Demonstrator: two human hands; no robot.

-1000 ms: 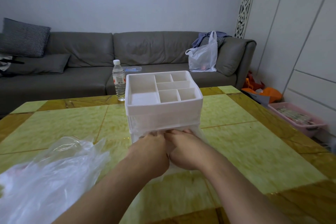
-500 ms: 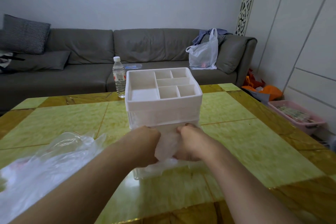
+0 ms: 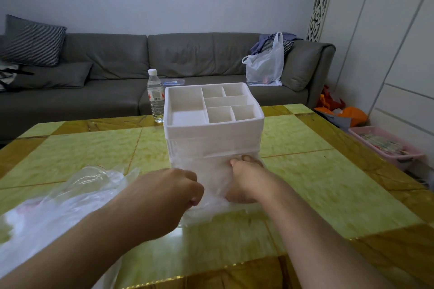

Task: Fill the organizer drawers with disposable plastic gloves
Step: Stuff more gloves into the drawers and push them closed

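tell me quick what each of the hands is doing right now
Left hand: fingers curled into a fist beside the plastic gloves; whether it pinches them cannot be told.
Right hand: pressed into the gloves at the organizer drawer; grip cannot be told.

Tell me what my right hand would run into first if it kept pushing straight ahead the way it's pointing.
Probably the organizer front: your right hand points straight at it, pressed into the clear gloves at the open drawer. Exact depth is unclear.

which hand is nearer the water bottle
Left. The left hand is in front of the organizer's left half, below the water bottle. The right hand sits farther right, at the drawer front.
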